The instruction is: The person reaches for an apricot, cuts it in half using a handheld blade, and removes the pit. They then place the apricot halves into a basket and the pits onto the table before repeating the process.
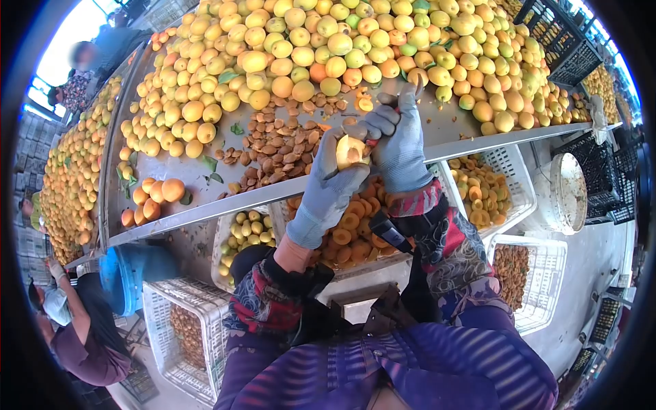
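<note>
My left hand (335,179), in a grey-blue glove, is closed around an opened apricot (351,152), its pale orange flesh facing up. Right beside it, my right hand (396,137), gloved too, is closed on a small tool with a red part showing between the hands; most of the tool is hidden by the fingers. Both hands are above the front edge of the metal table (273,193). A heap of brown pits (283,143) lies left of them on the table, and whole apricots (328,48) are piled behind. Below the hands, a crate holds apricot halves (352,229).
More apricot halves fill a white crate (523,179) at the right. White crates with pits stand low at left (160,328) and right (547,273). A blue barrel (123,280), white bucket (568,195) and black crates (574,55) are around. A co-worker (85,328) sits at the left.
</note>
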`<state>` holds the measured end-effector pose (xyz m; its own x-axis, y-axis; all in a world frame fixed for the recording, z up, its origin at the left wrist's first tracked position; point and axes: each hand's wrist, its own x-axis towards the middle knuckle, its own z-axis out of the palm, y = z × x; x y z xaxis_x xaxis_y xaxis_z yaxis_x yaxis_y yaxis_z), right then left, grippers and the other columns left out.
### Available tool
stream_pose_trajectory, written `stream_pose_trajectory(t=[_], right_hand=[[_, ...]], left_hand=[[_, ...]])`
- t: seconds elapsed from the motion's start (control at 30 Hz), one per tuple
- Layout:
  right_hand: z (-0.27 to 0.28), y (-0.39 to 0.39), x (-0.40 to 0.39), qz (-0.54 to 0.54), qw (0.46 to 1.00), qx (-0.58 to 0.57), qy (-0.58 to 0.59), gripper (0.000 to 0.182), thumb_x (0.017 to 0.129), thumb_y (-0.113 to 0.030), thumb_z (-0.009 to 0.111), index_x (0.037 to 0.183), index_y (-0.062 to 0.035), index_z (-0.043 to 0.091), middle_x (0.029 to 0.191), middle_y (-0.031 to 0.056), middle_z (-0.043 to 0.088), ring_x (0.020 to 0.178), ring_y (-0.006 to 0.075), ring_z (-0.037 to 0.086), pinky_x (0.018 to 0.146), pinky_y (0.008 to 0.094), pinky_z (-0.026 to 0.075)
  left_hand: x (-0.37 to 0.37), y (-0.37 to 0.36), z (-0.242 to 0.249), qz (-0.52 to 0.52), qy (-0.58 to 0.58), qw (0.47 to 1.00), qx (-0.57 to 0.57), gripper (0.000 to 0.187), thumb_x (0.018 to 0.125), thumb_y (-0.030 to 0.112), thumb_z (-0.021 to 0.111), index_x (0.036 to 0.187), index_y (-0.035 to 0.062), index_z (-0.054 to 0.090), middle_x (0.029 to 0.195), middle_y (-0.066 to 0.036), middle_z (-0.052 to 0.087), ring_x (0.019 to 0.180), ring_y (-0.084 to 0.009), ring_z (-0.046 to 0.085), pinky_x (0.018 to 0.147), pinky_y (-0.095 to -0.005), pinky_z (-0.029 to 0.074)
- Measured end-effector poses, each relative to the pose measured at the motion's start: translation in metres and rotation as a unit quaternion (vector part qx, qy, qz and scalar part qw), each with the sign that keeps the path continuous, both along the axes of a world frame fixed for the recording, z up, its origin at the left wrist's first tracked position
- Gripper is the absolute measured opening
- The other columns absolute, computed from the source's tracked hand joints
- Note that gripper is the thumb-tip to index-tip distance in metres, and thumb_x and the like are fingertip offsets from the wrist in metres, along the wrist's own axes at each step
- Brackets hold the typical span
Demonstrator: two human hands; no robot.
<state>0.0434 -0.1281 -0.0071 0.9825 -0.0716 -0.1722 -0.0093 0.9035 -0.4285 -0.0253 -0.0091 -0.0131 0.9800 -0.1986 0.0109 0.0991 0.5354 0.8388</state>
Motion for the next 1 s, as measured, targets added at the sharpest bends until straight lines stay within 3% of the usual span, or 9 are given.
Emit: stream_pose_trajectory(t=[0.27,0.37,0.43,0.53,0.63,0.7,0.87,0.93,1.0], right_hand=[[-0.001,0.001,0.003,0.006,0.997,0.059,0.049,0.048,0.087,-0.052,0.058,0.086,-0.0056,0.046,0.055,-0.0054,0.022,0.043,0.0088,0.023,0.043,0.0270,0.026],[-0.001,-0.002,0.004,0.014,0.997,0.074,0.024,0.046,0.087,-0.051,0.058,0.085,-0.0067,0.047,0.054,-0.0062,0.020,0.043,0.0083,0.021,0.042,0.0268,0.024],[0.003,-0.003,0.002,-0.002,0.999,0.037,-0.002,0.043,0.087,-0.051,0.058,0.081,-0.0101,0.047,0.053,-0.0068,0.018,0.042,0.0080,0.020,0.042,0.0266,0.023],[0.008,0.001,-0.004,0.001,0.999,0.019,-0.029,0.041,0.089,-0.048,0.057,0.079,-0.0087,0.048,0.054,-0.0076,0.022,0.043,0.0072,0.022,0.045,0.0245,0.026],[-0.002,0.000,-0.001,0.050,0.991,0.061,-0.110,0.040,0.090,-0.051,0.053,0.077,-0.0136,0.045,0.049,-0.0070,0.021,0.040,0.0085,0.024,0.043,0.0251,0.026],[0.014,0.008,-0.007,-0.014,0.995,-0.012,-0.098,0.042,0.091,-0.053,0.049,0.069,-0.0180,0.041,0.045,-0.0060,0.026,0.035,0.0097,0.026,0.037,0.0266,0.024],[0.011,0.004,-0.007,0.005,0.998,0.048,-0.029,0.038,0.089,-0.052,0.054,0.072,-0.0187,0.046,0.052,-0.0079,0.020,0.040,0.0074,0.020,0.041,0.0250,0.021],[0.014,0.006,-0.009,-0.010,0.999,0.037,-0.007,0.038,0.090,-0.051,0.054,0.076,-0.0160,0.047,0.053,-0.0075,0.020,0.041,0.0073,0.021,0.043,0.0250,0.022],[0.013,0.006,-0.012,-0.015,0.999,0.031,-0.014,0.039,0.089,-0.051,0.055,0.078,-0.0143,0.048,0.054,-0.0071,0.021,0.041,0.0072,0.021,0.043,0.0252,0.023]], left_hand=[[-0.001,0.000,0.009,0.012,-0.018,0.999,0.033,0.051,0.080,-0.005,0.056,0.127,0.0076,0.041,0.092,-0.001,0.051,0.068,-0.0062,0.047,0.054,-0.0194,0.039],[0.001,0.004,0.006,-0.008,0.016,1.000,0.015,0.045,0.085,0.001,0.059,0.125,0.0050,0.040,0.104,-0.001,0.052,0.083,-0.0072,0.050,0.068,-0.0201,0.043],[0.002,0.007,0.005,0.006,-0.083,0.987,0.140,0.036,0.087,0.005,0.059,0.120,0.0039,0.043,0.097,0.000,0.055,0.076,-0.0077,0.050,0.064,-0.0215,0.043],[0.009,0.002,-0.001,0.073,-0.215,0.954,0.195,0.028,0.088,0.007,0.059,0.113,0.0019,0.047,0.092,-0.001,0.056,0.073,-0.0078,0.050,0.062,-0.0226,0.043],[0.008,0.008,0.003,0.070,-0.176,0.939,0.289,0.025,0.087,0.007,0.061,0.109,-0.0004,0.050,0.091,-0.002,0.057,0.073,-0.0088,0.050,0.063,-0.0242,0.043],[0.006,0.005,0.003,0.054,-0.092,0.967,0.230,0.030,0.086,0.007,0.062,0.113,-0.0019,0.052,0.095,-0.005,0.059,0.078,-0.0126,0.053,0.070,-0.0259,0.045],[0.014,0.007,-0.005,0.118,-0.268,0.898,0.328,0.045,0.083,0.005,0.064,0.125,-0.0013,0.047,0.102,-0.009,0.058,0.088,-0.0158,0.056,0.080,-0.0270,0.047],[0.003,0.003,0.016,0.148,-0.286,0.876,0.359,0.047,0.082,0.004,0.065,0.125,-0.0007,0.046,0.101,-0.009,0.059,0.086,-0.0166,0.057,0.078,-0.0279,0.048],[0.002,0.005,0.015,0.123,-0.221,0.904,0.345,0.044,0.077,0.002,0.067,0.117,0.0002,0.049,0.103,-0.007,0.056,0.088,-0.0129,0.053,0.077,-0.0259,0.046]])
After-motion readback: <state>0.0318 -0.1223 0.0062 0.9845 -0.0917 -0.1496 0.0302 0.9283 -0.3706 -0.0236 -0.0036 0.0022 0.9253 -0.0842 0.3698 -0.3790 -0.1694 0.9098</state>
